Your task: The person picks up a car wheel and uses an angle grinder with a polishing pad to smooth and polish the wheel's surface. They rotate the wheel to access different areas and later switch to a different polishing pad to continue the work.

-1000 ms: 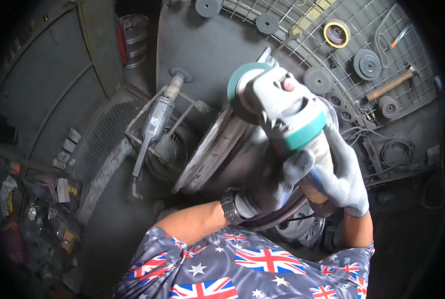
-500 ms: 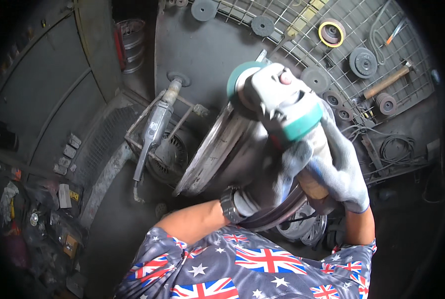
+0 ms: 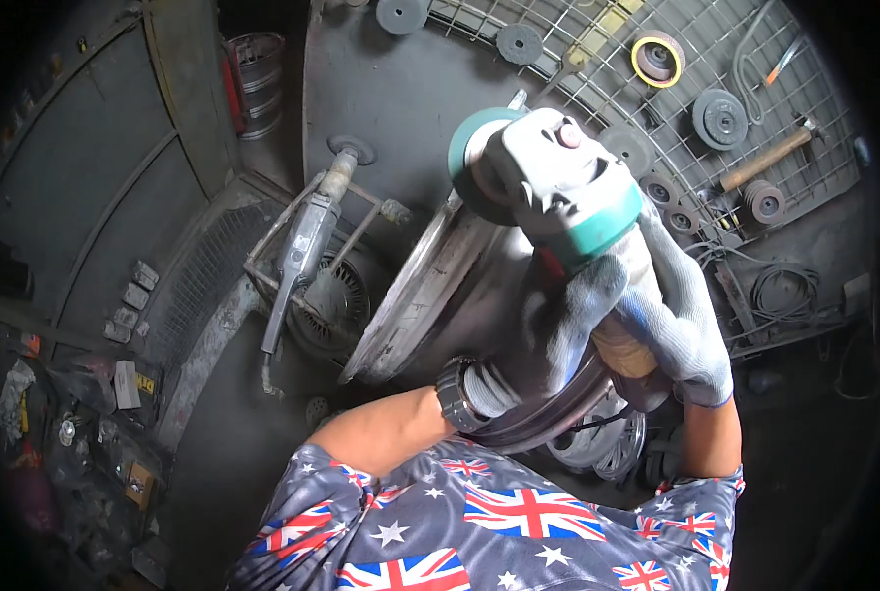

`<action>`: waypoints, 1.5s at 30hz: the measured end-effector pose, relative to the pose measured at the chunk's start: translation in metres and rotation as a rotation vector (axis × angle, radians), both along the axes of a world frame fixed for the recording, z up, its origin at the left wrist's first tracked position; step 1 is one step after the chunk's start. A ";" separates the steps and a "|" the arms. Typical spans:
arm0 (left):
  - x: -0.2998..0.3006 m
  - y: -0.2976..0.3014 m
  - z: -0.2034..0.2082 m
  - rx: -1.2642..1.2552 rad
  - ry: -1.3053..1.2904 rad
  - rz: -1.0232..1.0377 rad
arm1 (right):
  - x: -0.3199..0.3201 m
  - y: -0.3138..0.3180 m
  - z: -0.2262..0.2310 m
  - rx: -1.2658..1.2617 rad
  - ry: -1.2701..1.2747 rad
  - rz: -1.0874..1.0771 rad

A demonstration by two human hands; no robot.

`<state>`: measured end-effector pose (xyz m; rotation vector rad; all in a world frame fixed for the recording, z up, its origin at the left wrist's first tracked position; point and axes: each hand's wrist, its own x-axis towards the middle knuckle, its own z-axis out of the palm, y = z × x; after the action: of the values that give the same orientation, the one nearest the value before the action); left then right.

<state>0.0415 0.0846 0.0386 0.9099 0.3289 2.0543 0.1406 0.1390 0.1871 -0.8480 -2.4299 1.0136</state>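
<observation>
Both my hands wear grey-white knit gloves and grip an angle grinder (image 3: pixel 576 187) with a white and teal body. Its green-rimmed disc (image 3: pixel 471 163) points to the far left. My left hand (image 3: pixel 578 320), a dark watch on its wrist, is closed around the grinder's underside behind the head. My right hand (image 3: pixel 684 325) wraps the tan rear body from the right. Below the grinder a worn metal wheel rim (image 3: pixel 415 295) stands in front of me, its edge passing under the disc. The tool hides whether the disc touches the rim.
Left of the rim, another long grinding tool (image 3: pixel 307 236) rests on a metal frame. A wire rack (image 3: pixel 597 89) at the back holds abrasive discs, a yellow-edged wheel (image 3: pixel 656 59) and a hammer (image 3: pixel 770 158). Coiled cable (image 3: pixel 784 291) hangs at right. Clutter (image 3: pixel 95 414) lies lower left.
The grinder has shifted slightly upward in the view, with both hands still on it. The rim and surroundings stay nearly the same.
</observation>
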 end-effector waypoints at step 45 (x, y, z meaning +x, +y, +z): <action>0.000 0.000 0.023 -0.015 -0.016 0.031 | 0.006 -0.005 0.015 0.032 -0.093 0.031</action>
<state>0.0419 0.0845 0.0615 0.8840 0.3516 2.0832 0.1462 0.1339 0.2026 -0.8674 -2.5375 0.9630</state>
